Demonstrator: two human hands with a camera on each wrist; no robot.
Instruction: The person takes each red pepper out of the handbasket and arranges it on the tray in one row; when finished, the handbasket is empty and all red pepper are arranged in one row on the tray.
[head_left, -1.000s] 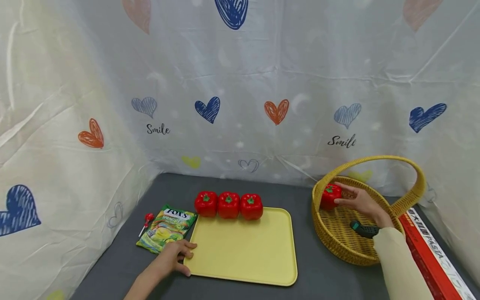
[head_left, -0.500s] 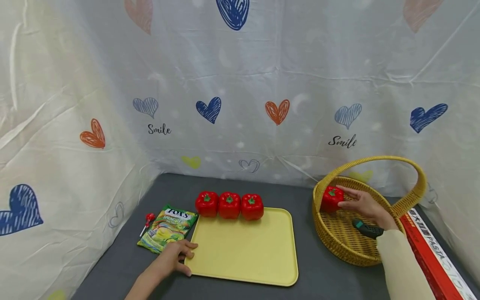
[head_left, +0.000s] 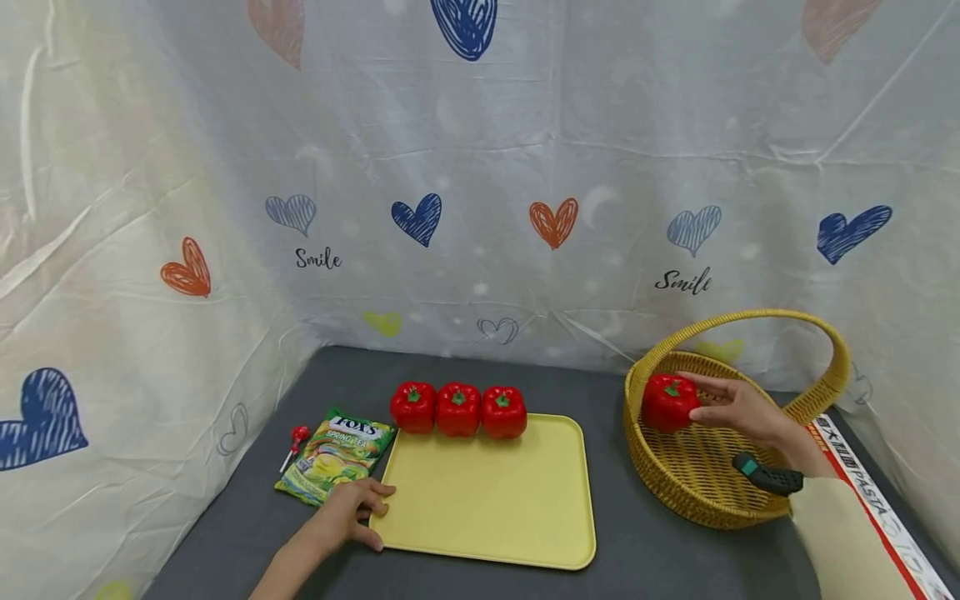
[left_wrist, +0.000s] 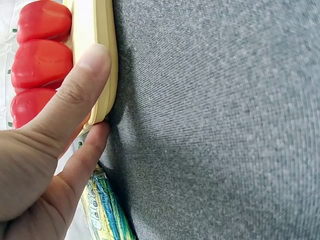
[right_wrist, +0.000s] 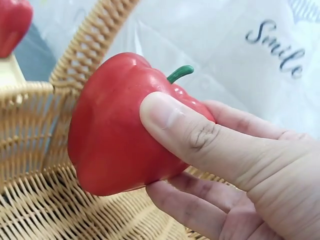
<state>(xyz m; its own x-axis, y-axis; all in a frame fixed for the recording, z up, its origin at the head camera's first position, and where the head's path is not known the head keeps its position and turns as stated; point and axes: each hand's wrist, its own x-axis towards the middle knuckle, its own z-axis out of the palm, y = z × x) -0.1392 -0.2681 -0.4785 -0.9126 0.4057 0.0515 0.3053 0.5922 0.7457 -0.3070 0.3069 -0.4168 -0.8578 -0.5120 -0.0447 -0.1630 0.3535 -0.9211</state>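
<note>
A red bell pepper (right_wrist: 115,130) with a green stem is gripped in my right hand (head_left: 746,412), thumb on one side and fingers on the other. It is held inside the yellow wicker basket (head_left: 678,492), tilted in the right wrist view. My left hand (head_left: 345,512) holds the front left corner of a yellow tray (head_left: 487,504); the left wrist view has its thumb (left_wrist: 75,95) against the tray's edge and a finger at the corner. Three more red bell peppers (head_left: 458,410) stand in a row along the tray's back edge.
Left of the tray lie a green candy bag (head_left: 337,458) and a red lollipop (head_left: 298,437). The basket's tall handle (head_left: 750,317) arches over it. A red and white pasta box (head_left: 877,508) lies right of the basket, and a heart-patterned curtain (head_left: 480,283) hangs behind the table.
My right hand has brought the bell pepper slightly right and up from the basket's left side, and its wrist has shifted right. The left hand and tray stay in place.
</note>
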